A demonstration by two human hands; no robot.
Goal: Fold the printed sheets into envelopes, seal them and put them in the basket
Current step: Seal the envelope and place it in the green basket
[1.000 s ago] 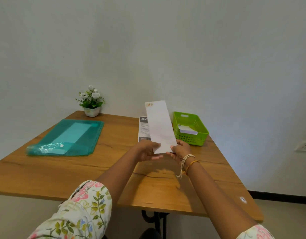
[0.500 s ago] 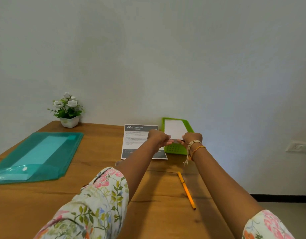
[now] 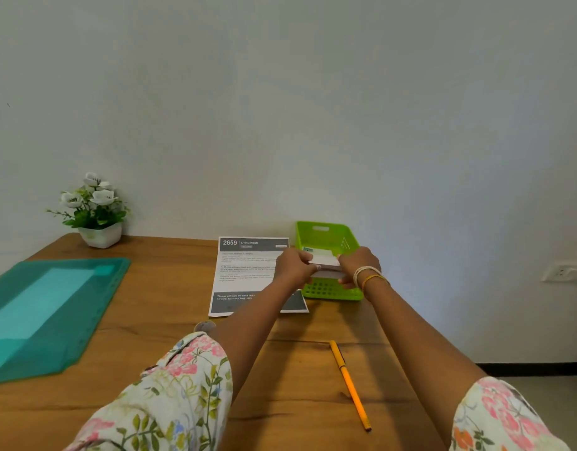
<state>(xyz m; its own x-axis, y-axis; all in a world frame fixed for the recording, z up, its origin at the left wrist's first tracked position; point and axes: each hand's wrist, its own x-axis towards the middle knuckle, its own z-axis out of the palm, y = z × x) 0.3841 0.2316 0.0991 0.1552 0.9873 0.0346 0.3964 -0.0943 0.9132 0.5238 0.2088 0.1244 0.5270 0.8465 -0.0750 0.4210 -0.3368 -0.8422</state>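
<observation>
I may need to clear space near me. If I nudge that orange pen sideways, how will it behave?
The orange pen is slim and round-looking, so it would probably roll rather than slide. It lies loose on the smooth wooden table, so it may run on. It likely lifts easily, stiff and light.

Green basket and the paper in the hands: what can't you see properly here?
Head view only:
- Inside of the green plastic basket: blocked by both hands and its front wall.
- White folded envelope: ends covered by the left hand and right hand; sealed or not, unclear.
- Printed sheet: small text blurred, part behind the left arm.
- Teal plastic folder: cut by the left edge.
</observation>
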